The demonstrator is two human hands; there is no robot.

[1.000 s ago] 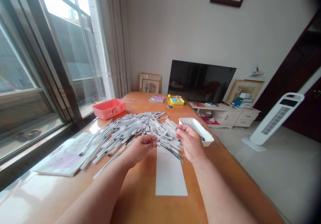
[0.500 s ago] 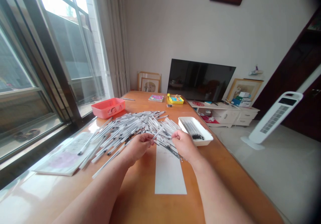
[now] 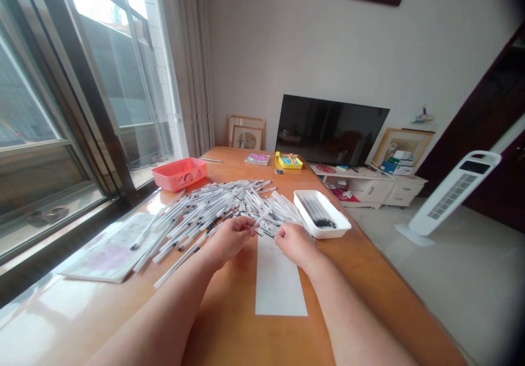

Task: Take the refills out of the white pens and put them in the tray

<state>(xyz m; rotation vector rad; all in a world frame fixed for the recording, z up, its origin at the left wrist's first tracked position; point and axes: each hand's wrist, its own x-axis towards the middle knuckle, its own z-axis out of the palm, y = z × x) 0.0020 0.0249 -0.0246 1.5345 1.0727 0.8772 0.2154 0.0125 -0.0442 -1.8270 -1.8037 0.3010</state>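
Observation:
My left hand (image 3: 233, 239) is closed in a pinch on a whitish, see-through pen barrel (image 3: 262, 217) that slants up to the right. Facing it, my right hand (image 3: 296, 241) has thumb and fingers pressed together over the paper strip. A thin dark stick (image 3: 268, 234) shows at its fingertips; whether it is gripped or lies beneath cannot be made out. Beyond both hands spreads a heap of clear pen barrels (image 3: 205, 207), many with black ends. The white paper strip (image 3: 281, 289) lies under the hands, its far end covered by thin sticks.
A white tray (image 3: 342, 229) of black-ended pen pieces stands right of my right hand. Far left is a pink basket (image 3: 180, 175). A booklet (image 3: 102, 254) lies at the left, partly under barrels. Further back are a small book (image 3: 257, 160) and a yellow box (image 3: 289, 162).
My right hand has moved slightly left and down, closer to my left hand. The left still pinches the barrel. The whole view has shifted a little.

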